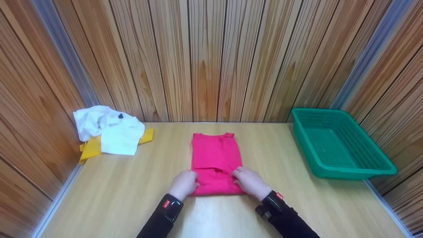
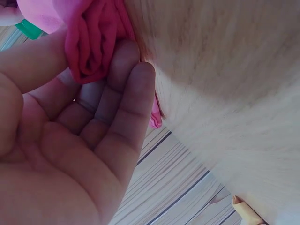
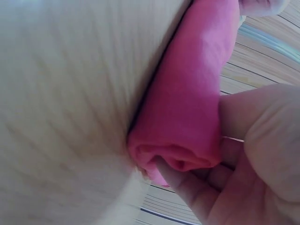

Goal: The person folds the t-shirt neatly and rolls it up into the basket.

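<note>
A bright pink shirt [image 1: 216, 152] lies folded into a narrow rectangle on the table, its near end turned over into a thick roll. At the left end of that roll, my left hand [image 1: 183, 183] grips the fabric; the left wrist view shows the thumb on one side of the layered roll [image 2: 91, 47] and the curled fingers on the other. My right hand [image 1: 251, 181] holds the opposite end. In the right wrist view, a fingertip presses into the spiralled end of the roll [image 3: 183, 103] with the thumb along its side.
At the back left, a crumpled white cloth [image 1: 120, 138] with a small dark patch lies over a yellow cloth [image 1: 91, 148]. A green plastic basket [image 1: 320, 167] stands at the right. Wood-panelled walls [image 1: 205, 66] enclose the table [image 1: 125, 191] at the back and sides.
</note>
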{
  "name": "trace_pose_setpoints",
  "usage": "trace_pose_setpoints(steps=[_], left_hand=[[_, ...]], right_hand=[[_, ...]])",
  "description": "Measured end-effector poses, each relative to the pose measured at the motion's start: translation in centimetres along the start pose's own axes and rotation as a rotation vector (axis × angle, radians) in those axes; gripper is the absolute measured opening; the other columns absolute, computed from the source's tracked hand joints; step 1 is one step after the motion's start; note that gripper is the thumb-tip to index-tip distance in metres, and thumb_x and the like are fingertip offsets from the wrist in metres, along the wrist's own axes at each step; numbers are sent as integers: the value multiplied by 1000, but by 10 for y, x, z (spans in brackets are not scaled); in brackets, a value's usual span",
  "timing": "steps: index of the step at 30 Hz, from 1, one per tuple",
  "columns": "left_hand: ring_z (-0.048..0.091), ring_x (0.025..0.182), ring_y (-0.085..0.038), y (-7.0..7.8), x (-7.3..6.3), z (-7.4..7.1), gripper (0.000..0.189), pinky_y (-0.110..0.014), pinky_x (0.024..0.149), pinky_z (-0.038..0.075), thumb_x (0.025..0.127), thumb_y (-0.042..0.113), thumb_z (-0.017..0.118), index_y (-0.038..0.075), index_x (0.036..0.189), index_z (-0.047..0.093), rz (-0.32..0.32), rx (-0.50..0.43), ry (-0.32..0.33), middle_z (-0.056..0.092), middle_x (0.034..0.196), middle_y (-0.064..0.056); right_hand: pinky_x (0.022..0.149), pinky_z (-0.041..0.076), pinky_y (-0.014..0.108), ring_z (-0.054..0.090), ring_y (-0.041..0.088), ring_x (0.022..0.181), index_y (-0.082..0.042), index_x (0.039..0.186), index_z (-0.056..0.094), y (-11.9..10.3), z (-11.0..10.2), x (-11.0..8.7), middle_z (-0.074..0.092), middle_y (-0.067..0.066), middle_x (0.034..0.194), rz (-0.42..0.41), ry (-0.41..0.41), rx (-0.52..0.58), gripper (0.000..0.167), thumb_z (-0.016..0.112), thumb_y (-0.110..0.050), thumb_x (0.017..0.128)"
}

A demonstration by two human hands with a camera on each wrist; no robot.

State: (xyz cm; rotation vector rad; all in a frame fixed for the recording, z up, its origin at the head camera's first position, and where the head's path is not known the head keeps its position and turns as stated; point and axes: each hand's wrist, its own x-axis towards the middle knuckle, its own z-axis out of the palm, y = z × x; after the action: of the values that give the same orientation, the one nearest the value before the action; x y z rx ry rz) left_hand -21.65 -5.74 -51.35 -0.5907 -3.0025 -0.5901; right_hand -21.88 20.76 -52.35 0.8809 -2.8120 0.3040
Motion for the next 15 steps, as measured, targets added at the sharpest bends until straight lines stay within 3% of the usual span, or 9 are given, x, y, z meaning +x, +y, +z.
trace_pose_setpoints(steps=[7,15], left_hand=[[65,72,-28,4,0,-2,19,-42,64,53,78,10,80,8,69,63,-6,48,10,63,70,-4],[63,71,-27,3,2,0,21,-40,66,52,79,11,79,8,69,61,-7,46,-9,61,69,-3]], right_hand=[[81,54,39,65,26,93,-4,106,70,-13,-6,-4,67,9,97,-96,125,-43,22,73,-5,85],[95,50,46,62,34,113,3,124,64,-33,-8,-13,65,19,122,-170,95,-95,44,76,-11,84]])
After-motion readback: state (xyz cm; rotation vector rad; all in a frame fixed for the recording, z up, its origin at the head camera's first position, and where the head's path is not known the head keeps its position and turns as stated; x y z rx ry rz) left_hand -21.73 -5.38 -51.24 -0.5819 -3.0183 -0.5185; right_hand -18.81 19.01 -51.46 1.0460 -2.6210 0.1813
